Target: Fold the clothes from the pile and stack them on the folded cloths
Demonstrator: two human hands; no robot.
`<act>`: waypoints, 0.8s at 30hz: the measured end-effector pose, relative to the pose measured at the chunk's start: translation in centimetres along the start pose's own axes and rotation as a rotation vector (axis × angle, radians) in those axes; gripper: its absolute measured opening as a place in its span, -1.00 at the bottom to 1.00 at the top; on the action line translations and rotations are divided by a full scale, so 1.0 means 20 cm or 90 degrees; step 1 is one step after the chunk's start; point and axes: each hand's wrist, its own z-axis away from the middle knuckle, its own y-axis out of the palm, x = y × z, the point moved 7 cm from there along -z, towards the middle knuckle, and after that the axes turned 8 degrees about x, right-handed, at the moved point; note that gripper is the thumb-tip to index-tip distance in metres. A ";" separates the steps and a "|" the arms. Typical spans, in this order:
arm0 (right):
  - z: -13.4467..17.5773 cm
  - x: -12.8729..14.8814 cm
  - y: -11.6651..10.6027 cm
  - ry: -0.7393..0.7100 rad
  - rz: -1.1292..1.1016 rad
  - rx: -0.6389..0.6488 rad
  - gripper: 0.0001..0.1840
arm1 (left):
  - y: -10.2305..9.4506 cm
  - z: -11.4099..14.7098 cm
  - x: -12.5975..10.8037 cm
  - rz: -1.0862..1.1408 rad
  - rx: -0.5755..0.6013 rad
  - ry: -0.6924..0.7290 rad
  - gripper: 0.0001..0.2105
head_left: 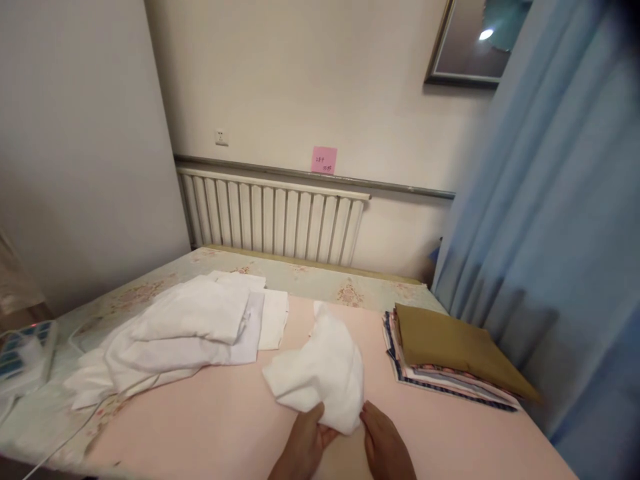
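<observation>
A piece of white cloth, soft and partly crumpled, is held up over the pink sheet in front of me. My left hand pinches its lower edge between thumb and fingers. At the cloth's lower right corner, my right hand is closed on the edge too. The cloth's far end rises to a narrow tip. To the left lies a loose heap of white fabric, apart from both hands.
A stack of folded fabrics topped by a brown one sits at right, beside a blue curtain. A power strip with a cord is at far left. Behind the table are a radiator and a wall with a pink note.
</observation>
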 end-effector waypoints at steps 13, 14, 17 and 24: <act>-0.01 0.00 -0.05 0.051 -0.057 -0.002 -0.47 | -0.31 0.25 -0.18 -0.438 -0.227 0.083 -0.73; 0.00 -0.01 -0.04 0.054 -0.049 -0.004 -0.48 | -0.34 0.27 -0.27 -0.559 -0.292 0.136 -0.73; 0.03 -0.05 -0.01 0.066 -0.024 -0.028 -0.55 | -0.34 0.31 -0.52 -0.867 -0.395 0.285 -0.66; 0.05 -0.09 0.01 0.091 -0.025 -0.027 -0.55 | -0.26 0.11 -0.75 -1.191 -0.307 0.270 -0.44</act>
